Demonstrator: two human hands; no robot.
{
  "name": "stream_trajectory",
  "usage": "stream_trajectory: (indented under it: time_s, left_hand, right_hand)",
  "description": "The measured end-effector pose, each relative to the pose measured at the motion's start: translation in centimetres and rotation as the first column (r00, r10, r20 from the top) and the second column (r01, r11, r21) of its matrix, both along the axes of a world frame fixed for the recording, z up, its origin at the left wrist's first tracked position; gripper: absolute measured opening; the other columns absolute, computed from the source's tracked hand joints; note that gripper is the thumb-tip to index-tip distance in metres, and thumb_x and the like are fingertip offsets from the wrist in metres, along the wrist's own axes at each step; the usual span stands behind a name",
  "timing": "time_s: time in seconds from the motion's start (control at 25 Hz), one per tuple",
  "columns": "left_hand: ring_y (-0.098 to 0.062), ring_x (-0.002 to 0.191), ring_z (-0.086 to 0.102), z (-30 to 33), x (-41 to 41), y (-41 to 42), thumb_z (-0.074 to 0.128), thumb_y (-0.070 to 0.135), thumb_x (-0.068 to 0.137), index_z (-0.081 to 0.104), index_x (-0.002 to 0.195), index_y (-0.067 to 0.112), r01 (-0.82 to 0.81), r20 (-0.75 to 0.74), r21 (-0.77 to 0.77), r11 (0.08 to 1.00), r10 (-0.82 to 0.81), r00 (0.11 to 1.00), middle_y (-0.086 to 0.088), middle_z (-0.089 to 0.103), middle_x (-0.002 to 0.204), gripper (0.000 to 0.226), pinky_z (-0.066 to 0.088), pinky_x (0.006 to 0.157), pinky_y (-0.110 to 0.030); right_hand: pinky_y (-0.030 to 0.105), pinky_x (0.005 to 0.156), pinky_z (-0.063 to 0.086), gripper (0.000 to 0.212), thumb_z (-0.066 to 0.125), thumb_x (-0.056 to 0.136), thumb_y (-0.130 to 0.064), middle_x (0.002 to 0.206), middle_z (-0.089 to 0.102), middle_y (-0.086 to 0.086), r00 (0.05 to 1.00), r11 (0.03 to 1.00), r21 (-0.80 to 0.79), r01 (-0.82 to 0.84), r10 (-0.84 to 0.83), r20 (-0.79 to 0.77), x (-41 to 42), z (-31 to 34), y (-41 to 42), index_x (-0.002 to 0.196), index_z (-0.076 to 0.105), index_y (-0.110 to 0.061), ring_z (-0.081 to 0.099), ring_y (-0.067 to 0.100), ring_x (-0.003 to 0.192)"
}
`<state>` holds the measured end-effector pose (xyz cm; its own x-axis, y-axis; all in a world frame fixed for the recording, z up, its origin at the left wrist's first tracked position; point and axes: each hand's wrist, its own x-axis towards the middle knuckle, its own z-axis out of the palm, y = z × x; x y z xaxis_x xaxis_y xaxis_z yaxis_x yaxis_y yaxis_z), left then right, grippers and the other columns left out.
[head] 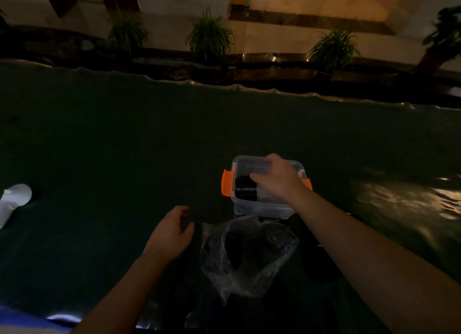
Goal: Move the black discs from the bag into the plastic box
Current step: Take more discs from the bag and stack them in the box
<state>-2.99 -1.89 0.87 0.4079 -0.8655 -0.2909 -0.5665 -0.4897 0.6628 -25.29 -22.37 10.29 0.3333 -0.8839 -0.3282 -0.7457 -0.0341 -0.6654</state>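
A clear plastic box (262,209) with orange side clips stands on the dark table. Inside it, at the left, a row of black discs (245,191) stands on edge. My right hand (277,177) reaches over the box, fingers spread above the discs; whether it grips one is hidden. Just in front of the box lies a crumpled clear plastic bag (249,254) with dark shapes inside, open toward the box. To the left of the bag my left hand (171,234) rests near the table with loosely curled, empty fingers.
The table is covered by a dark glossy sheet (149,146). A white object (13,200) lies at the far left edge. A dark flat shape (321,266) lies under my right forearm. Potted plants (209,34) stand beyond the table's far edge.
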Motion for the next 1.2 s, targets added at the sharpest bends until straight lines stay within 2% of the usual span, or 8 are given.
stream_trajectory:
  time_s: [0.16, 0.24, 0.36, 0.6, 0.76, 0.84, 1.0, 1.2]
  left_hand:
    - [-0.016, 0.119, 0.057, 0.5, -0.4, 2.0, 0.069, 0.032, 0.091, 0.049, 0.139, 0.024, 0.135, 0.107, -0.032, 0.99, -0.131, 0.986, -0.002, 0.057, 0.132, 0.053, 0.047, 0.103, -0.033]
    - [-0.016, 0.119, 0.057, 0.3, -0.7, 3.1, 0.07, 0.031, 0.09, 0.048, 0.139, 0.023, 0.161, 0.118, -0.044, 0.986, -0.155, 0.981, -0.002, 0.057, 0.131, 0.055, 0.046, 0.104, -0.032]
    - [-0.016, 0.117, 0.057, -0.4, -1.4, 4.6, 0.072, 0.029, 0.088, 0.049, 0.138, 0.022, 0.171, 0.106, -0.052, 0.984, -0.165, 0.981, -0.004, 0.059, 0.131, 0.056, 0.042, 0.101, -0.025]
    - [-0.02, 0.122, 0.055, -1.9, -3.4, 6.5, 0.068, 0.035, 0.086, 0.044, 0.144, 0.02, 0.216, 0.118, -0.03, 0.976, -0.211, 0.97, -0.006, 0.055, 0.137, 0.064, 0.042, 0.105, -0.031]
    - [-0.02, 0.126, 0.05, -2.3, -4.0, 7.3, 0.067, 0.049, 0.079, 0.034, 0.149, 0.027, 0.208, 0.114, -0.045, 0.977, -0.202, 0.973, 0.0, 0.049, 0.143, 0.081, 0.045, 0.105, -0.035]
    - [-0.02, 0.129, 0.048, -2.4, -3.9, 7.5, 0.07, 0.059, 0.071, 0.029, 0.151, 0.031, 0.194, 0.092, -0.081, 0.978, -0.187, 0.978, 0.002, 0.046, 0.146, 0.095, 0.045, 0.105, -0.037]
    - [-0.015, 0.139, 0.037, -2.9, -3.6, 7.0, 0.076, 0.071, 0.056, 0.006, 0.156, 0.041, 0.28, 0.021, -0.069, 0.958, -0.279, 0.96, 0.009, 0.031, 0.16, 0.125, 0.037, 0.113, -0.038]
    - [-0.012, 0.134, 0.047, -4.5, -4.8, 5.8, 0.083, 0.063, 0.06, 0.004, 0.156, 0.043, 0.25, -0.081, -0.004, 0.968, -0.25, 0.965, 0.008, 0.044, 0.155, 0.126, 0.042, 0.111, -0.042]
  right_hand:
    - [0.014, 0.062, 0.047, 0.01, 0.072, 0.088, -0.047, 0.092, 0.07, -0.021, 0.954, 0.926, -0.243, -0.287, 0.3, 0.015, -3.4, 8.4, 7.1, 0.094, 0.065, -0.043, 0.066, -0.009, 0.084]
    - [0.015, 0.068, 0.05, 0.002, 0.065, 0.092, -0.047, 0.097, 0.07, -0.027, 0.842, 0.835, -0.103, -0.54, 0.534, -0.084, -4.9, 11.2, 10.6, 0.093, 0.066, -0.046, 0.064, -0.013, 0.091]
    - [0.03, 0.091, 0.055, 0.023, 0.059, 0.103, -0.033, 0.12, 0.069, -0.014, 0.642, 0.682, 0.221, -0.697, 0.731, -0.231, -4.3, 9.9, 14.2, 0.125, 0.065, -0.037, 0.064, 0.001, 0.105]
    - [0.049, 0.115, 0.041, 0.075, 0.071, 0.097, -0.039, 0.161, 0.037, 0.015, 0.449, 0.593, 0.179, -0.785, 0.744, -0.495, 1.0, 1.1, 15.6, 0.158, 0.034, -0.018, 0.047, 0.034, 0.137]
    - [0.055, 0.114, 0.041, 0.108, 0.087, 0.08, -0.036, 0.164, 0.023, 0.02, 0.36, 0.547, 0.175, -0.819, 0.727, -0.585, 3.8, -1.8, 15.1, 0.162, 0.019, -0.014, 0.036, 0.042, 0.143]
    - [0.058, 0.108, 0.045, 0.108, 0.089, 0.078, -0.034, 0.157, 0.033, 0.02, 0.339, 0.545, 0.182, -0.819, 0.714, -0.612, 4.7, -3.1, 14.9, 0.16, 0.022, -0.01, 0.043, 0.044, 0.135]
    - [0.055, 0.098, 0.05, 0.067, 0.075, 0.092, -0.027, 0.144, 0.05, 0.019, 0.45, 0.636, 0.093, -0.766, 0.634, -0.628, 5.1, -6.9, 14.4, 0.148, 0.042, -0.01, 0.055, 0.042, 0.124]
    - [0.059, 0.116, 0.036, 0.127, 0.093, 0.067, -0.048, 0.159, 0.026, 0.02, 0.224, 0.522, 0.346, -0.779, 0.748, -0.624, 6.7, -7.7, 13.5, 0.161, 0.015, -0.015, 0.037, 0.044, 0.139]
